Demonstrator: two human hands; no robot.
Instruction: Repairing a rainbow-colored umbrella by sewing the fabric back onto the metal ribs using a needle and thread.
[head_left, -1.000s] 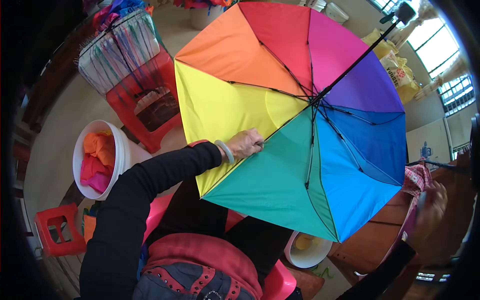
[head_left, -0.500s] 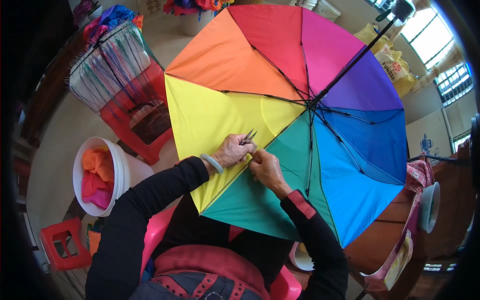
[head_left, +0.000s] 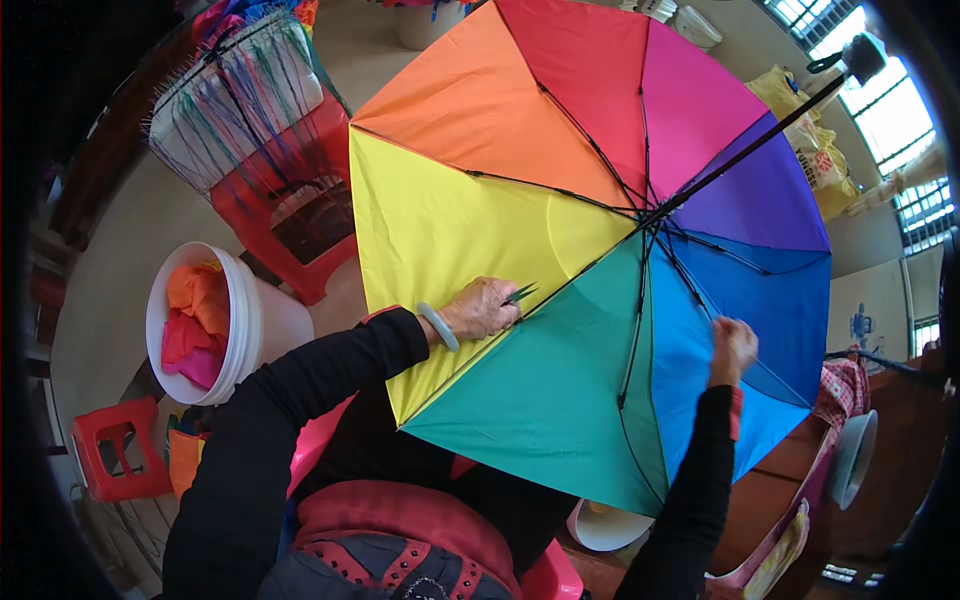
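A rainbow-panelled umbrella (head_left: 590,350) lies spread before me, its inside with black ribs facing me and its dark shaft slanting to the far right. My left hand (head_left: 478,308), with a pale bangle at the wrist, is closed at the seam between the yellow and green panels. Small scissors (head_left: 521,294) are gripped in it, their dark points sticking out past the fingers. Over the blue panels, apart from the left hand, my right hand (head_left: 733,350) is raised with its fingers pinched together. Anything between those fingers is too small to make out.
To the left, a white bucket (head_left: 240,320) holds orange and pink cloth. Behind it, a red stool (head_left: 300,265) carries a white block (head_left: 235,110) hung with coloured threads. A smaller red stool (head_left: 120,450) stands at lower left. A brown wooden table (head_left: 775,455) is at the right.
My right hand has pulled away from the left, moving right across the green panel to the blue ones. The left hand stays at the seam with the scissors. The whole view has shifted slightly.
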